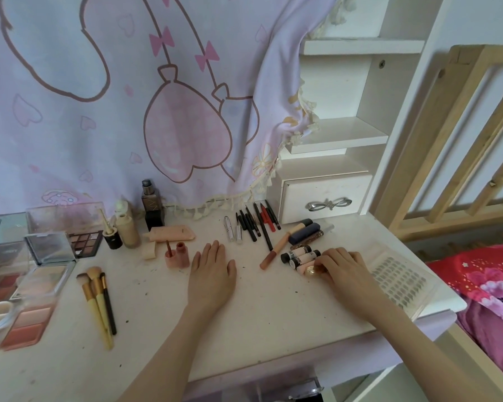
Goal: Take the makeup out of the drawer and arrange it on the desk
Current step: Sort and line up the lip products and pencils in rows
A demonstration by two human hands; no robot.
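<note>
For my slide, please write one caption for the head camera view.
Left hand flat on the desk; right hand placing a small gold-capped item beside short tubes.

Soft daylight (edges bowed, blurred)

The desk carries all items. Far left: palettes, with 3 brushes just right of them. Behind the brushes stand bottles; a tube lies right of those. The pencils lie at centre rear, left of the small drawer unit. A lash tray lies at the right edge, with small tubes between it and the pencils.
</note>
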